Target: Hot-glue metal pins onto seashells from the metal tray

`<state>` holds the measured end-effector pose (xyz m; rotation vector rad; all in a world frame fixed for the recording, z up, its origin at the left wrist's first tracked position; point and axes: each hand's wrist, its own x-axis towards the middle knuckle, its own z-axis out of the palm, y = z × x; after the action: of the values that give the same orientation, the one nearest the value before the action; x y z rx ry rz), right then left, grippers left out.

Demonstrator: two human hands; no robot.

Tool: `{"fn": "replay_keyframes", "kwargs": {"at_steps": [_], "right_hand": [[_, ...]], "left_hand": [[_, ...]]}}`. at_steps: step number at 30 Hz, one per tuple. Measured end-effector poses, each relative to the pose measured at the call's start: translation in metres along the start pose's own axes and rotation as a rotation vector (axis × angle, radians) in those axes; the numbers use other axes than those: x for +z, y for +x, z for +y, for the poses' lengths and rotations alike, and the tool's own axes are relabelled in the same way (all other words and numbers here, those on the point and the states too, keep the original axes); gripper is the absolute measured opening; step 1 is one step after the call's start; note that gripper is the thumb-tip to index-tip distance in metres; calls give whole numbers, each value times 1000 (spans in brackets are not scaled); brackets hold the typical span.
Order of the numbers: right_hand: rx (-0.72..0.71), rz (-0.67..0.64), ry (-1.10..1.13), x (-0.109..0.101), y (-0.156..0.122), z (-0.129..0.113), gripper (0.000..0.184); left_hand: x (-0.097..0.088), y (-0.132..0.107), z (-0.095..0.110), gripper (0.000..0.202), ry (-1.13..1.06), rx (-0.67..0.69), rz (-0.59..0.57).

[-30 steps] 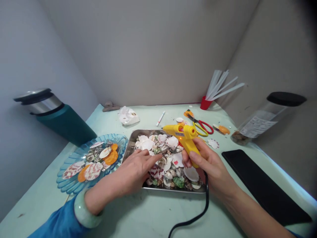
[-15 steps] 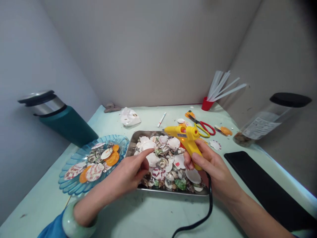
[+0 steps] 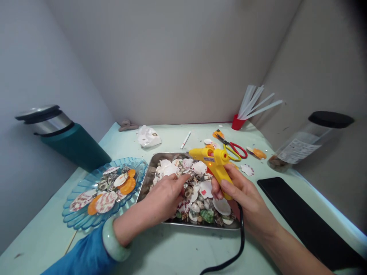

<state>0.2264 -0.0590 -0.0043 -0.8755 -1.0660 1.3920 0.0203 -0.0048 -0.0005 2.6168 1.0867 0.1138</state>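
A steel tray [image 3: 144, 182] full of mixed seashells [image 3: 197, 187] lies in front of me. My left hand [image 3: 164, 194] reaches down into the shells, fingers bent among them; what they pinch, if anything, is hidden. My right hand [image 3: 243, 193] grips the handle of a yellow hot glue gun [image 3: 213, 162] held over the tray's right part, nozzle pointing left, its orange light lit. A black cord [image 3: 236, 244] runs from the gun towards me.
A blue glass plate [image 3: 86, 221] with glued shells sits left of the tray. A teal flask [image 3: 61, 139] stands far left. Behind lie red scissors [image 3: 236, 147], a marker [image 3: 185, 139], a red cup of glue sticks [image 3: 238, 121], a jar [image 3: 308, 141] and a black pad [image 3: 304, 217].
My left hand lifted with the forefinger pointing, then dropped back into the shells with fingers curled. The glue gun stayed almost still.
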Motion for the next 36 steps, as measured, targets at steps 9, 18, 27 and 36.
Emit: {"fn": "replay_keyframes", "kwargs": {"at_steps": [9,18,27,36], "right_hand": [[-7,9,19,0,-1,0,29],[-7,-114,336,-1,0,1,22],[86,98,-13,19,8,-6,29],[226,139,-87,47,23,2,31]], "left_hand": [[-9,-8,-4,54,-180,-117,104],[-12,-7,-18,54,-489,-202,256],[-19,-4,-2,54,-1165,-233,386],[-1,-14,7,48,-933,-125,541]]}}
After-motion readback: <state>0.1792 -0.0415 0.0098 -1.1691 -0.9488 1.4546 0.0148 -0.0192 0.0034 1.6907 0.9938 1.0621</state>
